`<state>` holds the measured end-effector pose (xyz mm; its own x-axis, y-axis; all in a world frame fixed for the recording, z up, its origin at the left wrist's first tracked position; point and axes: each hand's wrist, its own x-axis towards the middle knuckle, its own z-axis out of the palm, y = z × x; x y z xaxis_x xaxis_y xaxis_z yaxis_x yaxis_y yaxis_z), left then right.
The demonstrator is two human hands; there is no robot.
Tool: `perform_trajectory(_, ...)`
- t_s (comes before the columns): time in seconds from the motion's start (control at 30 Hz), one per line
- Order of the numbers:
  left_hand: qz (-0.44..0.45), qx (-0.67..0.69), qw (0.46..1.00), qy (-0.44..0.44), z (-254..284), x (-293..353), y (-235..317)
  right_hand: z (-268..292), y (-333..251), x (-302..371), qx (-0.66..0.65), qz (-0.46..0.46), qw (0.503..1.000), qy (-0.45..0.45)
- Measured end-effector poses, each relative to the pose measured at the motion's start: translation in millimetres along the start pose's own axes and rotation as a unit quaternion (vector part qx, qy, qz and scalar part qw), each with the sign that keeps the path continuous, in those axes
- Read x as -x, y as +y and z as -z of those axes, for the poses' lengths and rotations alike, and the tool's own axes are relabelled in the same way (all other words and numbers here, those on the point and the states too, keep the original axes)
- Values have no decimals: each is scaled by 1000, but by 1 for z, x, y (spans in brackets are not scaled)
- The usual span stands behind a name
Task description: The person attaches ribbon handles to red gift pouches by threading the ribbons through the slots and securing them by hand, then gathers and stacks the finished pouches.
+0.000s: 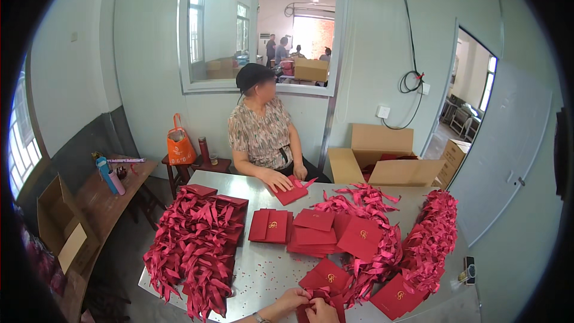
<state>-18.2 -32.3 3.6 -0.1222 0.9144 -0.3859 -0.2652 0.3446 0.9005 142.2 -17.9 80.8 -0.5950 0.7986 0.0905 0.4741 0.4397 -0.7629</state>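
Note:
At the table's near edge, my left hand (291, 300) and my right hand (322, 311) come together, fingers pinched at the top edge of a flat red paper bag (338, 306) with a dark red ribbon. Exactly which part each fingertip grips is too small to tell. Just beyond lies another red bag (324, 274) with a gold emblem. Stacks of flat red bags (313, 236) fill the table's middle. To their right spreads a pile of ribbons (372, 263), and farther right a long heap of ribboned bags (431, 242). More red bags (399, 297) lie at the near right.
A large ribboned pile (197, 245) covers the left of the metal table (254, 290), which is strewn with tiny red bits. Across it sits a co-worker (263, 125), hands on a red bag (291, 191). Cardboard boxes (382, 173) stand behind; a wooden bench (98, 203) is left.

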Motion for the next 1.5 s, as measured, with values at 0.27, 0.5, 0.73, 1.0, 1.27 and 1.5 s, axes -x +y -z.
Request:
perform_trajectory(0.27,-24,-154,984,-86,12,8,28,4,-8,-3,25,35,998,-53)
perform_trajectory(0.5,-41,-201,979,11,9,-1,33,1,-6,-12,49,37,998,-24)
perform_trajectory(0.73,-48,-190,981,-13,5,6,34,5,-12,-3,108,64,992,-9)
perform_trajectory(1.0,-66,-340,894,283,52,-31,49,1,1,-15,221,17,965,-143)
perform_trajectory(1.27,-105,-190,921,323,73,-47,36,18,1,-12,225,223,948,-33)
perform_trajectory(1.5,-289,-354,869,190,5,17,28,30,61,24,89,28,993,76)
